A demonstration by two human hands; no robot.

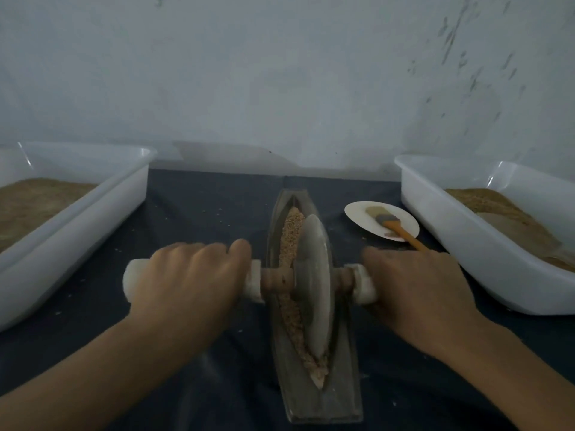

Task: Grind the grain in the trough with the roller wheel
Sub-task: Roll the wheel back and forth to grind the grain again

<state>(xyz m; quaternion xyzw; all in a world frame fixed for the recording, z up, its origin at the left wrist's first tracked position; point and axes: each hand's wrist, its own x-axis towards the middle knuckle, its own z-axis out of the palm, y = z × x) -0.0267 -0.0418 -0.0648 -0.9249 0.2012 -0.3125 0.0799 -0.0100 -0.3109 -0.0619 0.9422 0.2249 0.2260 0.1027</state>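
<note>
Both grips are clamped: the left hand (186, 275) curls round the left handle (132, 279) of the roller wheel (312, 275), the right hand (417, 284) round the right handle (364, 283). That wheel stands on edge mid-trough (323, 396) on the bench (202, 194), grain (291, 231) heaped along its left side. It looks heavy, stiff and prone to tipping, so even downward pressure at both handles should suit.
</note>
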